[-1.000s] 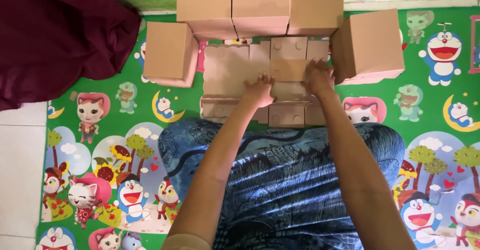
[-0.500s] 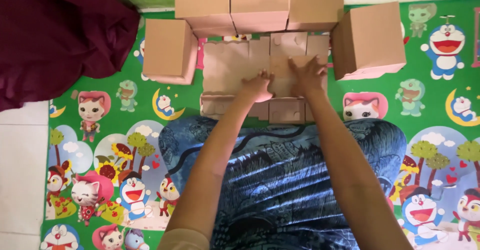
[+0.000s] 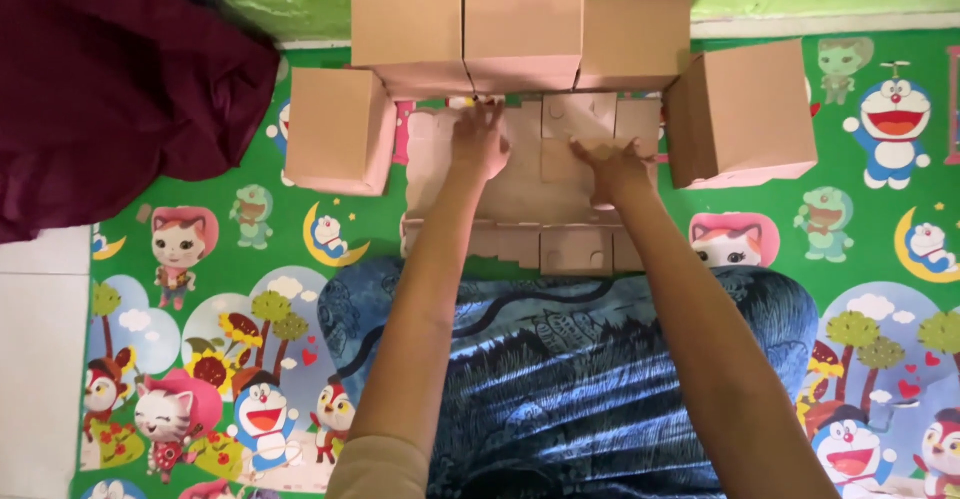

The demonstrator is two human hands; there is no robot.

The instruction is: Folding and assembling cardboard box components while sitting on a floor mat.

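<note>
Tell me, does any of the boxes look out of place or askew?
Slightly: the assembled box on the right sits turned at an angle, unlike the row of boxes along the wall. Both hands press the flat cardboard sheet.

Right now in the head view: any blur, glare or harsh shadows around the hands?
Head view: light is soft and even, no glare. The left hand and right hand look slightly soft on the flat brown die-cut cardboard sheet. The folded brown cardboard boxes cast only faint shadows on the green cartoon-print mat.
</note>
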